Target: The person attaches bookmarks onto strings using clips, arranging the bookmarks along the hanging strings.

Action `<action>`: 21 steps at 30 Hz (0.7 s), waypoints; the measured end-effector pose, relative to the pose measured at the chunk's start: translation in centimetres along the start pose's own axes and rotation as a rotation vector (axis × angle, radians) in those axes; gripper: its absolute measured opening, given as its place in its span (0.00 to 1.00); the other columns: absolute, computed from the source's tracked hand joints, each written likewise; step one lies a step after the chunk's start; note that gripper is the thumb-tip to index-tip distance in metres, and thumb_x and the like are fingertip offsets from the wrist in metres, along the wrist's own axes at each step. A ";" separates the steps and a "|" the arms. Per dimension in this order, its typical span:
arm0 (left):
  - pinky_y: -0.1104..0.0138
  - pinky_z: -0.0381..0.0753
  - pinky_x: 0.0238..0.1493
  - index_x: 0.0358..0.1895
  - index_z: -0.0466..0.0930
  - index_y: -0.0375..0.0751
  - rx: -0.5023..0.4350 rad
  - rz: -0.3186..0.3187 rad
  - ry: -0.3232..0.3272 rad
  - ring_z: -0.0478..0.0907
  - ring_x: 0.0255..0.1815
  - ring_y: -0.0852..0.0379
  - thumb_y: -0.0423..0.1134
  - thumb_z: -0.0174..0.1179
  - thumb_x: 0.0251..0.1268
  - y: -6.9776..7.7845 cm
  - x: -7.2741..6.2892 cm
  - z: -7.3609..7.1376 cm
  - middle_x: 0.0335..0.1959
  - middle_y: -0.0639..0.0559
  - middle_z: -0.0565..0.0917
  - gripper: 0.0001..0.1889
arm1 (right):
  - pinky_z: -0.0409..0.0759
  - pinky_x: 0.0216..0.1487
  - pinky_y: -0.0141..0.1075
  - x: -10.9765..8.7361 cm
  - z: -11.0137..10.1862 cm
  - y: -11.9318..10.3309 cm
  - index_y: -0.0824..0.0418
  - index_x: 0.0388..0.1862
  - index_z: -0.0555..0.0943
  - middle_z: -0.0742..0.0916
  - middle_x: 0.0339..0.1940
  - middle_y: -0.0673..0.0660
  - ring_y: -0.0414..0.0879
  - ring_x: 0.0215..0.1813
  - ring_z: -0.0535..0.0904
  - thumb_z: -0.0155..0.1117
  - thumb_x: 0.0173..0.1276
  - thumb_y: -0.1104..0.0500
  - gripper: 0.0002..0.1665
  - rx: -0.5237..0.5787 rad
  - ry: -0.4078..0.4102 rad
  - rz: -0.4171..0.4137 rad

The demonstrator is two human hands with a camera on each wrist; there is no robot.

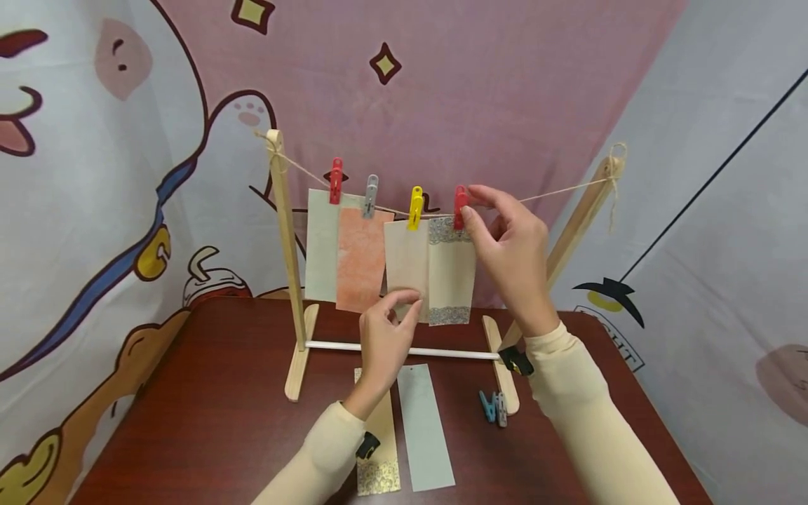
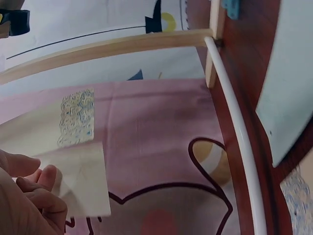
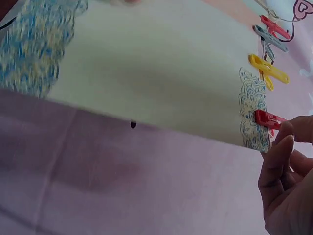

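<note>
My right hand (image 1: 514,242) pinches a red clothespin (image 1: 460,203) between thumb and forefinger, on the string at the line's right side. The clothespin grips the top of a cream paper strip (image 1: 451,270) with patterned bands at both ends; the right wrist view shows its red end (image 3: 269,119) at my fingertips. My left hand (image 1: 386,337) is lower, in front of a plain beige strip (image 1: 406,256), fingers loosely bent and holding nothing. A yellow clothespin (image 1: 414,208) is over that strip. To the left, an orange strip (image 1: 360,256) and pale green strip (image 1: 320,245) hang.
Grey (image 1: 370,196) and red (image 1: 336,181) clothespins sit farther left on the line. A wooden stand (image 1: 287,245) with a white crossbar (image 1: 451,353) carries the string. On the table (image 1: 233,421) lie a patterned strip (image 1: 379,470), a pale strip (image 1: 424,428) and blue-grey clothespins (image 1: 488,407).
</note>
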State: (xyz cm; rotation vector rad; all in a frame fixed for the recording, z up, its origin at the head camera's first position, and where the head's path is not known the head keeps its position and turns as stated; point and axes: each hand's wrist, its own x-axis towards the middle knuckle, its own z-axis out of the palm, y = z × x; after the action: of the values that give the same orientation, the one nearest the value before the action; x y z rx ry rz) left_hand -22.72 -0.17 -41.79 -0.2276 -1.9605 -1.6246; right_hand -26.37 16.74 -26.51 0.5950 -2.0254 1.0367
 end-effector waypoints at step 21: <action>0.65 0.76 0.29 0.56 0.89 0.46 0.146 -0.139 -0.154 0.76 0.25 0.61 0.47 0.69 0.73 0.3 -3.2 -4.3 0.47 0.59 0.88 0.15 | 0.74 0.33 0.26 -4.5 0.8 0.6 0.63 0.56 0.91 0.90 0.48 0.57 0.43 0.39 0.82 0.71 0.75 0.68 0.13 0.126 0.105 -0.021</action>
State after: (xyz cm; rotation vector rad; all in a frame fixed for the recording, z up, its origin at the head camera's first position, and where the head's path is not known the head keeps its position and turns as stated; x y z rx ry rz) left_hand -18.53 -3.42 -42.80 -0.1659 -2.2457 -1.5813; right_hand -24.42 16.70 -30.72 0.6135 -1.8694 1.1654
